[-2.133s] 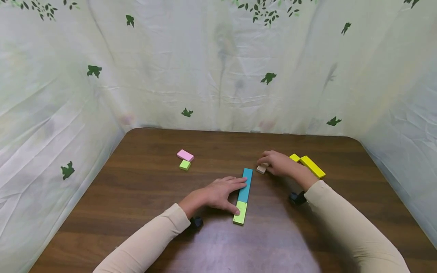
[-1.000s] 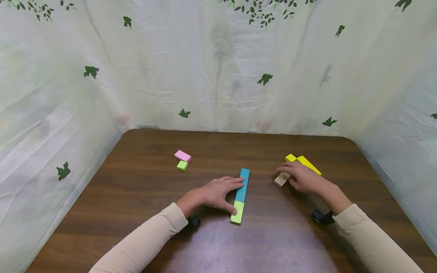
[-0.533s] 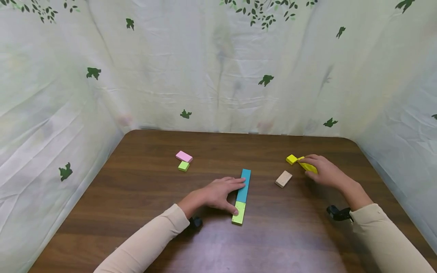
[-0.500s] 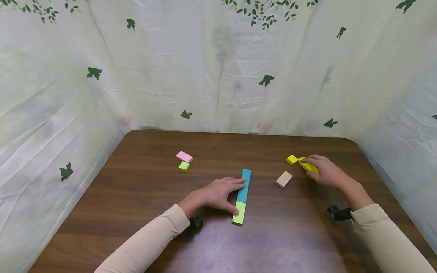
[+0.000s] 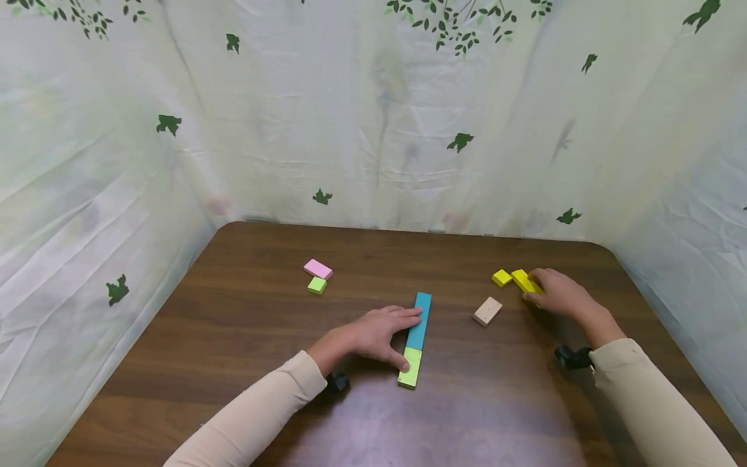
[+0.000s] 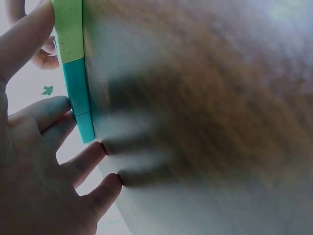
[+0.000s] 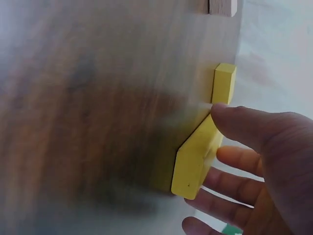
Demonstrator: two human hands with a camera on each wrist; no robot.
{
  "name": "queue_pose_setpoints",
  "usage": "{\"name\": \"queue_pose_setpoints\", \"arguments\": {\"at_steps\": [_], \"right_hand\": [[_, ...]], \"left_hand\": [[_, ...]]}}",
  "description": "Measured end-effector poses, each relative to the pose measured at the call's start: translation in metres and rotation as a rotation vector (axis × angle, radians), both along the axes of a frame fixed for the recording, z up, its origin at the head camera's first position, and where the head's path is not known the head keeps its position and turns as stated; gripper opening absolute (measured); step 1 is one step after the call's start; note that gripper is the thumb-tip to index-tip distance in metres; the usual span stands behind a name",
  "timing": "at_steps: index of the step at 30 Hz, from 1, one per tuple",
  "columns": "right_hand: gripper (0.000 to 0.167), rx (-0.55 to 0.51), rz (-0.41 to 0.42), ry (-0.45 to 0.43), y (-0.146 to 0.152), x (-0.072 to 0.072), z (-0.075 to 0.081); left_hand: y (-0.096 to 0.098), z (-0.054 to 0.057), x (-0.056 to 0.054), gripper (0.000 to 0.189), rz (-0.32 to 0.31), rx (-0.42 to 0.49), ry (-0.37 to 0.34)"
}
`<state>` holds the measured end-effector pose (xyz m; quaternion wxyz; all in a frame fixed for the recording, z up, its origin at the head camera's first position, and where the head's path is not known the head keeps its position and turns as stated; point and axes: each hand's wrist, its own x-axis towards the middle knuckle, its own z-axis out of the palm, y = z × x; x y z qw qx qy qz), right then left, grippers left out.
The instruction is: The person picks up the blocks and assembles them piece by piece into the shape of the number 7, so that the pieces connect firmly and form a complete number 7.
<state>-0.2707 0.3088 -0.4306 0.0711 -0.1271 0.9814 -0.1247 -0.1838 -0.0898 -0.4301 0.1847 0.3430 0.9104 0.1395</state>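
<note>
A blue strip of toy blocks point(image 5: 417, 334) and a light green block point(image 5: 411, 373) lie end to end on the table. My left hand point(image 5: 376, 334) rests on this row, its thumb on the green block and straight fingertips at the blue part. In the left wrist view a seam crosses the blue part point(image 6: 78, 90). My right hand point(image 5: 563, 295) pinches a long yellow block point(image 5: 522, 280), thumb on one side and fingers on the other. A small yellow block point(image 5: 501, 278) lies beside its far end. A bare wooden block point(image 5: 487, 311) lies nearer, to the left.
At the back left a pink block point(image 5: 318, 269) touches a small green block point(image 5: 317, 285). The brown wooden table point(image 5: 262, 337) ends at a pale curtain point(image 5: 350, 130) printed with leaves.
My right hand has carried the wooden block rightward from near the blue strip, let it go, and moved on to take hold of the long yellow block. The left hand stays in place.
</note>
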Motion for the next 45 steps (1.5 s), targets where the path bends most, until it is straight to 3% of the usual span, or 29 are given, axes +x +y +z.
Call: {"name": "queue_pose_setpoints", "arguments": {"at_steps": [11, 19, 27, 45], "right_hand": [[0.043, -0.019, -0.050, -0.003, -0.0033, -0.0071, -0.0033], [0.037, -0.035, -0.026, 0.027, -0.0039, -0.0103, -0.0054], [0.046, -0.032, 0.046, 0.045, 0.0005, -0.0074, -0.0053], [0.043, -0.022, 0.105, 0.043, 0.0026, -0.0051, -0.0003]], "left_hand": [[0.0006, 0.0006, 0.0013, 0.088, -0.001, 0.006, -0.018], [-0.0002, 0.0010, 0.0013, 0.089, -0.005, -0.004, -0.015], [-0.0001, 0.0008, 0.0014, 0.089, 0.003, 0.003, -0.022], [-0.0020, -0.0001, 0.0014, 0.089, 0.005, 0.012, -0.024]]}}
